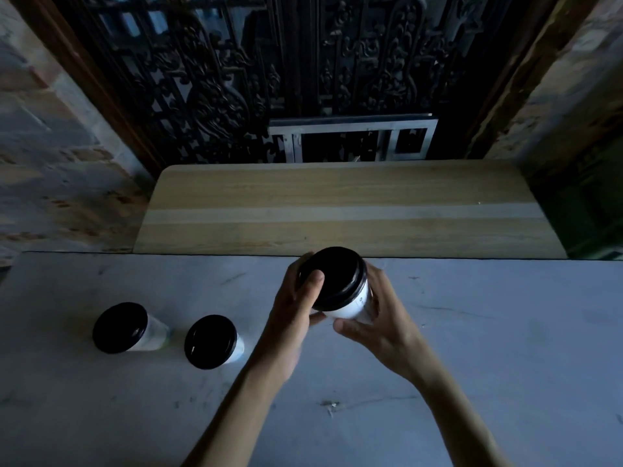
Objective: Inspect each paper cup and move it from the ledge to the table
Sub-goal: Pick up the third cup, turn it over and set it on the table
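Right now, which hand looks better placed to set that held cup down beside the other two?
Probably the left hand: it grips the held cup on the side nearer the two cups on the table.

You see: dark carved screen (236,79) behind | metal frame (350,139) at its foot | brick walls (50,146) flanking

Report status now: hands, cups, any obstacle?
Left hand and right hand both grip held cup. Two cups on table. Ledge bare. Nothing blocking.

Matt wooden ledge (337,203); scuffed, smooth table (488,348).
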A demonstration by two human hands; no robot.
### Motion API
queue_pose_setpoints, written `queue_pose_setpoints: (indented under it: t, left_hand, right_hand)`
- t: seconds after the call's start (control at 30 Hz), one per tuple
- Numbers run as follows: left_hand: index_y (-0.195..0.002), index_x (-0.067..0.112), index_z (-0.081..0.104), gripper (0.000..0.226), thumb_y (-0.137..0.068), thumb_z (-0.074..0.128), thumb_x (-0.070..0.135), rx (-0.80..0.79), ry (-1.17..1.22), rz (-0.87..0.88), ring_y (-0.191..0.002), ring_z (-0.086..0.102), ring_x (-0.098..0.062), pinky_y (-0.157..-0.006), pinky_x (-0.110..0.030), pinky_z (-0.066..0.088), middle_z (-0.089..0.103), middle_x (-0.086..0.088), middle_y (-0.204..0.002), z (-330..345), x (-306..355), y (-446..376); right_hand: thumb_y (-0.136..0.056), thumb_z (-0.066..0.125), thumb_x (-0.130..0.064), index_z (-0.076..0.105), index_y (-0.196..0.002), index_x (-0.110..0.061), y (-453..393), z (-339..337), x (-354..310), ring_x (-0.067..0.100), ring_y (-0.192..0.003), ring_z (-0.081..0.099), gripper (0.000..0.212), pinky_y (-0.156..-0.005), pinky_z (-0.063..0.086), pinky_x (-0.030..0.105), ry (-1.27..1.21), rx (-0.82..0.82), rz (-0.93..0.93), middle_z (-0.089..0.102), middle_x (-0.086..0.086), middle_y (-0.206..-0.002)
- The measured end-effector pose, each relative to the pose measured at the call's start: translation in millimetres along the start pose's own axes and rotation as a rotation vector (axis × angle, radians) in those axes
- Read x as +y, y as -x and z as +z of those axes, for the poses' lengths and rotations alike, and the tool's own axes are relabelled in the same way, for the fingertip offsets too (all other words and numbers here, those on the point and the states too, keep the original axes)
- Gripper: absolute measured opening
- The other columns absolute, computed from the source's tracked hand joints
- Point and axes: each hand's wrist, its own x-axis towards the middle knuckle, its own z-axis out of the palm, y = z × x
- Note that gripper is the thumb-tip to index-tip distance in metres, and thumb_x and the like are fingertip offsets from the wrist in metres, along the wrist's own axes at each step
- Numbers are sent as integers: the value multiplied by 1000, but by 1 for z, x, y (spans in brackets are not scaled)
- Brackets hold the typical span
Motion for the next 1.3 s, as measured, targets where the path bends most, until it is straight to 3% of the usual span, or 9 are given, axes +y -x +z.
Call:
queue_pose_setpoints:
  t: [0.07,0.17,0.27,0.43,0.6,0.73,0.97,1.17,1.3]
  left_hand:
    - [-131,31,59,64,-74,64,61,9,41,-10,-123,65,-20,-90,-41,56,69,1,-132,0,-9,1]
    - [-125,34,61,55,-78,61,62,31,-27,33,-122,66,-19,-101,-47,54,70,4,-126,-3,-18,2]
    - [-126,35,59,55,-78,59,64,51,-125,83,-120,64,-10,-107,-44,50,70,10,-122,-5,-23,2]
    - [-126,49,58,51,-77,59,62,53,-68,11,-132,56,-11,-115,-51,41,62,10,-138,-14,-40,0]
    - [-154,36,34,73,-84,54,36,-3,119,-121,-146,41,-15,-124,-47,29,37,7,-163,-29,-64,5]
    - [-140,12,51,63,-83,68,34,11,130,-142,-140,51,-31,-122,-52,32,58,-18,-146,-43,-84,10]
    - [-122,34,67,35,-87,63,33,-61,44,-225,-121,64,0,-105,-39,48,75,16,-122,-57,-105,15]
    - [-124,23,65,34,-92,68,10,-66,122,-289,-120,65,-11,-102,-33,50,76,7,-121,-62,-123,18]
    - [-123,21,65,36,-97,57,-2,-85,125,-321,-119,65,-12,-104,-32,48,76,3,-122,-64,-134,22]
  right_hand:
    - [-84,81,-20,38,-148,-22,2,5,1,7,-135,56,77,-106,47,21,-22,-31,16,61,-17,-138]
    - [-86,70,-57,36,-150,-10,7,12,0,6,-136,55,86,-105,45,17,-96,-72,43,58,-2,-144]
    - [-85,49,-80,43,-148,-22,9,17,-1,0,-134,54,86,-105,43,13,-109,-53,96,60,-12,-140]
    - [-99,43,-51,50,-143,-27,13,29,10,3,-132,56,50,-112,44,30,-140,-16,187,63,-6,-139]
    - [-93,54,-49,54,-141,-33,21,34,28,0,-126,61,50,-110,46,34,-184,-4,275,69,-16,-132]
    - [-83,60,-50,54,-139,-29,28,41,44,3,-124,63,60,-102,48,30,-169,14,296,70,-13,-129]
    - [-92,58,-28,54,-139,-29,40,51,73,4,-128,61,47,-101,48,31,-180,37,375,69,-15,-132]
    - [-85,65,-42,55,-140,-25,51,57,90,17,-132,59,58,-114,45,52,-163,83,400,67,-2,-136]
    - [-80,65,-43,58,-135,-25,56,59,99,14,-125,64,58,-107,49,42,-142,102,412,70,-2,-130]
